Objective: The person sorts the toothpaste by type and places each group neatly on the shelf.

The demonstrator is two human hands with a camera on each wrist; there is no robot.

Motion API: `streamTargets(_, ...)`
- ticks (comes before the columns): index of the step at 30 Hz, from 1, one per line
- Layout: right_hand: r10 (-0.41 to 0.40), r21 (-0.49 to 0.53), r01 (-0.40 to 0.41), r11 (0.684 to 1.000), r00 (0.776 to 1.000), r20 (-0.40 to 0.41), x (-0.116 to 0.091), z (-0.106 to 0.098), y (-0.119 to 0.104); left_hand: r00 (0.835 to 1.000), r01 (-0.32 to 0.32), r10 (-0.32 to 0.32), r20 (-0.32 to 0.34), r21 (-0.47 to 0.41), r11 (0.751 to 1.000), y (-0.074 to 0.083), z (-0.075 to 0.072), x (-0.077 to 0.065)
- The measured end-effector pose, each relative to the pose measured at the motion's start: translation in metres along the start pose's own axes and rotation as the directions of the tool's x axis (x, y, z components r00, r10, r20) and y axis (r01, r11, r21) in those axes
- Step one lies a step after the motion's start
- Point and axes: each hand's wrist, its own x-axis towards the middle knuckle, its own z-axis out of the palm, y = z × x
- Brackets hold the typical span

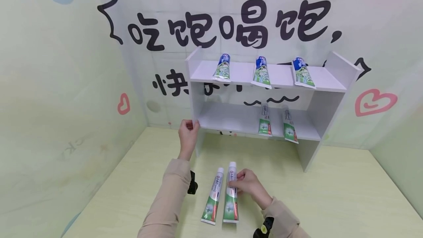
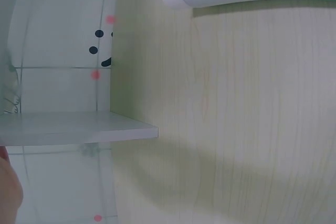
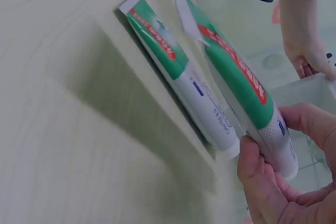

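My right hand (image 1: 250, 186) pinches a green-and-white toothpaste tube (image 1: 231, 203) between thumb and fingers near its capped end. The right wrist view shows this tube (image 3: 236, 80) raised off the table. To its left a matching toothpaste tube (image 1: 212, 201) lies flat, cap toward the shelf. My left hand (image 1: 188, 135) grips the front edge of the white shelf (image 1: 228, 115) at its left side panel; in the left wrist view only part of that hand (image 2: 8, 190) shows. Two more green-and-white tubes (image 1: 265, 124) (image 1: 289, 127) lie on the lower board, right of its middle.
Three blue-and-green toothpaste tubes (image 1: 223, 68) (image 1: 261, 72) (image 1: 302, 72) lie spaced along the top board, their flat ends at its front edge. The shelf stands on a pale wood-grain table (image 1: 347, 194) before a wall with black lettering.
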Motion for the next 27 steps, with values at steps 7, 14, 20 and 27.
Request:
streamTargets(7, -0.031, 0.04, 0.032, 0.999, 0.999, -0.034, 0.0, -0.013, -0.02, 1.0, 0.029, -0.029, 0.002, -0.009, 1.0, 0.002, 0.0, 0.0)
streamTargets(14, -0.043, 0.05, 0.045, 0.998, 0.998, -0.036, 0.002, -0.02, -0.036, 0.999, 0.04, -0.039, 0.012, -0.013, 0.999, 0.002, 0.0, -0.001)
streamTargets(20, -0.065, 0.038, 0.066, 0.997, 0.997, -0.04, 0.002, -0.022, -0.046, 0.999, 0.037, -0.037, 0.009, -0.008, 0.999, 0.001, 0.0, -0.001)
streamTargets(27, -0.06, 0.041, 0.061, 0.997, 0.997, -0.041, 0.001, -0.024, -0.055, 0.999, 0.038, -0.038, 0.012, -0.011, 0.999, 0.002, 0.0, -0.001)
